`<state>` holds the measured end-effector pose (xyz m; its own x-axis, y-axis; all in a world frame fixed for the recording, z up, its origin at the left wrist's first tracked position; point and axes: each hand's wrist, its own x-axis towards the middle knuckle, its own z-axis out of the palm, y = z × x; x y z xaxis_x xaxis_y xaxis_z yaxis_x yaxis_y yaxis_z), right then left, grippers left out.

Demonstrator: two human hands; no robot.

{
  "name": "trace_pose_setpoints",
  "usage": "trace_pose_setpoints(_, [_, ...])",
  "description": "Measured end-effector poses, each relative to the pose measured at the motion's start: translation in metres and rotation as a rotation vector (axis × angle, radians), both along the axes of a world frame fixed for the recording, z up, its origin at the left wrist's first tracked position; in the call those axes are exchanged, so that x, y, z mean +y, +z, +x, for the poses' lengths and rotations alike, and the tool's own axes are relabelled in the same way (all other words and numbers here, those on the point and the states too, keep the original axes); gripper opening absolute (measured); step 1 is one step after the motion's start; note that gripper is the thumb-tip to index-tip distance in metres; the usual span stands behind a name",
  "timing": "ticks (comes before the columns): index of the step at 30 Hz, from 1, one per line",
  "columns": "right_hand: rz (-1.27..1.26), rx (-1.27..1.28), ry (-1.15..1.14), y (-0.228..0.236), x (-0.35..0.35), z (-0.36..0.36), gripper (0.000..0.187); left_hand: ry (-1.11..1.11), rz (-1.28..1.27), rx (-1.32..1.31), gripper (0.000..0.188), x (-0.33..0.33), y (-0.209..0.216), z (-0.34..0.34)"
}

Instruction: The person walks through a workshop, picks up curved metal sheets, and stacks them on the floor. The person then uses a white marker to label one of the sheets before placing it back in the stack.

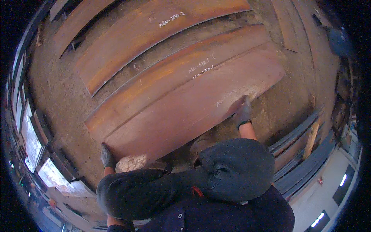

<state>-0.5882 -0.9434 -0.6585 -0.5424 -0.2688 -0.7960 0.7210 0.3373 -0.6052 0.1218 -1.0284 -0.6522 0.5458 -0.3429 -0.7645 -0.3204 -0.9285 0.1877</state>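
I crouch over a long, reddish-brown steel plate [185, 104] with chalk marks on its face. My left hand [108, 156], in a grey glove, grips the plate's left end. My right hand [243, 115], gloved too and with a dark band at the wrist, holds the near edge toward the right, its thumb side over the top. The fingers of both hands are partly hidden under the plate. Just beyond lies a second rusty plate [135, 87], overlapped by the one I hold.
Farther off, another marked plate [154, 36] rests on the dirt floor [63, 91], with a narrower strip [81, 21] at its upper left. Dark steel strips [305, 162] and a wooden batten [311, 140] are stacked at right. More metal pieces [54, 174] stand at left. My bent knees [237, 170] flank the work.
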Motion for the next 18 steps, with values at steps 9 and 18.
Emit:
trace_pose_setpoints(9, [0.015,-0.023,0.041,-0.005,0.006,-0.010,0.051,-0.390,-0.074,-0.171,0.098,0.002,-0.002,-0.003])
trace_pose_setpoints(18, [0.266,0.470,0.428,-0.020,0.024,-0.022,0.038,-0.189,-0.127,-0.210,0.095,-0.006,0.024,-0.036])
